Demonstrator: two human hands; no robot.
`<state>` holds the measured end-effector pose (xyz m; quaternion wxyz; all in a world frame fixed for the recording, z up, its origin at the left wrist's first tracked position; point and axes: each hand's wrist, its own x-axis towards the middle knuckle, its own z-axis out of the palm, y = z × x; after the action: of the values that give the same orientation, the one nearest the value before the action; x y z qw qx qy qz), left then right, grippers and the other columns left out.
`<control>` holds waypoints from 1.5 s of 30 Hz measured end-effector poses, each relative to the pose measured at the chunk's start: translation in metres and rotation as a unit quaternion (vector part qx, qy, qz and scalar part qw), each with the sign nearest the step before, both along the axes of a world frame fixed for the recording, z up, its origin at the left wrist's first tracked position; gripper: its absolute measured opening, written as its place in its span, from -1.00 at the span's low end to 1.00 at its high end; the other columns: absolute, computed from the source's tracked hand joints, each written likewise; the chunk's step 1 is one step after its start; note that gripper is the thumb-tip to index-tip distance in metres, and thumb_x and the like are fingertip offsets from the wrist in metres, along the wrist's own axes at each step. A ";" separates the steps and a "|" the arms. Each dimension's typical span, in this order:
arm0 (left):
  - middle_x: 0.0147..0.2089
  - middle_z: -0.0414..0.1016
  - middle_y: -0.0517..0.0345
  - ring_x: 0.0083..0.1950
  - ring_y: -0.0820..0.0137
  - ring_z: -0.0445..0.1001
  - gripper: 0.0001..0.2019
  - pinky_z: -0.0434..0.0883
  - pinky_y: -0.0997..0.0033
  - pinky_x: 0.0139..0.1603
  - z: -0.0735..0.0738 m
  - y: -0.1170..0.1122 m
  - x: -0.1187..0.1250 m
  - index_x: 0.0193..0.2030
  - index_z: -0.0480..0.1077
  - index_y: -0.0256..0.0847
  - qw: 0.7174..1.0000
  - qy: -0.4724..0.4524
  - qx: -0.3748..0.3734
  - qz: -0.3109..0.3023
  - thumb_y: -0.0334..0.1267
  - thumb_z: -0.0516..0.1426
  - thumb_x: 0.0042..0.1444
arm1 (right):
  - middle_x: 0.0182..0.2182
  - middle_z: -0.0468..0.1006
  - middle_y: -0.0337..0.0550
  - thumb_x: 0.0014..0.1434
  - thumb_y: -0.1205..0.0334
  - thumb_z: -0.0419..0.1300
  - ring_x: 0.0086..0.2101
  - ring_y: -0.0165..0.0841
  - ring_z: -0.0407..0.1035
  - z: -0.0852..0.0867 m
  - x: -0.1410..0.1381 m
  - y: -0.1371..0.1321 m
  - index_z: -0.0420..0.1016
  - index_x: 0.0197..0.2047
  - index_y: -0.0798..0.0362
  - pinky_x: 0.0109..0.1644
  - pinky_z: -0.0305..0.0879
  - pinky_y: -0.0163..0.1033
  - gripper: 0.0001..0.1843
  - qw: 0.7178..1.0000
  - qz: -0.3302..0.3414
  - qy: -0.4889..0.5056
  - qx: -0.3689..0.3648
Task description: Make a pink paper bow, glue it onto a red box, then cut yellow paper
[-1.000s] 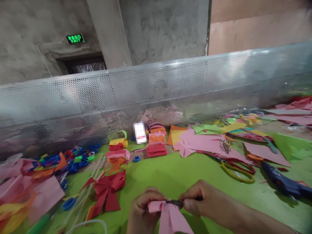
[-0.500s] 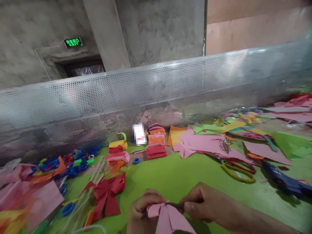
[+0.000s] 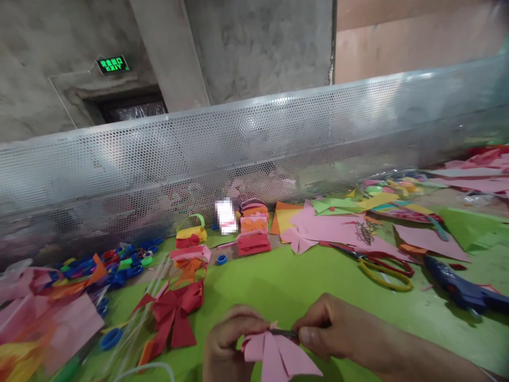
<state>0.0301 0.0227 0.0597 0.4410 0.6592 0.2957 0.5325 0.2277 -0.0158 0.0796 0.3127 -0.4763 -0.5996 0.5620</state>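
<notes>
At the bottom centre my left hand [image 3: 234, 339] pinches a pink paper bow [image 3: 274, 354] by its gathered top, its tails hanging toward the camera. My right hand [image 3: 332, 331] is closed around a slim dark tool [image 3: 287, 333], whose tip lies at the top of the bow near my left fingertips. Its exact kind is too small to tell, and most of it is hidden in the fist. Left of my left hand, a red paper bow [image 3: 177, 313] lies on the green tabletop [image 3: 310, 276].
Scissors [image 3: 385, 273] and a dark blue glue gun [image 3: 461, 286] lie to the right. Pink paper [image 3: 338, 223] spreads behind them. Folded paper pieces [image 3: 254, 241], blue rings [image 3: 111, 338] and clear sticks [image 3: 137, 318] lie left and back. A perforated metal panel [image 3: 199, 154] borders the far edge.
The view has shifted slightly. My hands stay around the pink paper bow, which is turned a little, and the dark tool remains at its top.
</notes>
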 end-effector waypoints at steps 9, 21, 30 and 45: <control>-0.47 0.50 0.15 -0.47 0.39 0.48 -0.76 0.39 0.53 -0.48 0.004 0.000 0.001 -0.43 0.57 -0.06 0.992 0.053 0.108 0.022 -0.50 0.29 -0.25 | -0.63 0.06 -0.35 0.02 0.23 0.14 -0.53 -0.50 -0.07 -0.005 0.003 0.000 0.47 -0.53 0.14 -0.49 -0.20 -0.32 -0.81 0.999 -0.012 -0.028 0.022; -0.51 0.47 0.13 -0.47 0.39 0.44 -0.85 0.35 0.52 -0.46 0.002 -0.006 0.009 -0.54 0.56 -0.14 0.997 0.017 0.016 0.075 -0.47 0.28 -0.31 | -0.63 0.02 -0.36 0.06 0.18 0.10 -0.54 -0.50 -0.06 -0.006 -0.001 0.002 0.29 -0.63 0.10 -0.50 -0.18 -0.33 -0.71 0.997 -0.013 -0.044 0.066; -0.53 0.46 0.14 -0.49 0.41 0.41 -0.85 0.32 0.52 -0.46 0.000 -0.006 0.010 -0.55 0.56 -0.15 0.998 0.011 -0.029 0.057 -0.48 0.25 -0.30 | -0.60 0.09 -0.34 0.07 0.19 0.13 -0.52 -0.49 0.00 -0.006 -0.001 0.000 0.33 -0.60 0.10 -0.49 -0.11 -0.34 -0.74 0.992 -0.023 -0.069 0.106; -0.53 0.48 0.15 -0.50 0.42 0.42 -0.90 0.34 0.53 -0.48 0.001 -0.007 0.012 -0.56 0.54 -0.15 0.996 0.023 -0.036 0.076 -0.42 0.29 -0.30 | -0.63 0.01 -0.36 0.08 0.09 0.12 -0.54 -0.49 -0.09 -0.015 0.000 0.003 0.30 -0.64 0.10 -0.49 -0.17 -0.32 -0.65 0.996 -0.017 -0.029 0.080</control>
<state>0.0418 0.0153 0.0605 0.4161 0.6307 0.3737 0.5380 0.2273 -0.0131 0.0648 0.3417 -0.4765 -0.6430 0.4926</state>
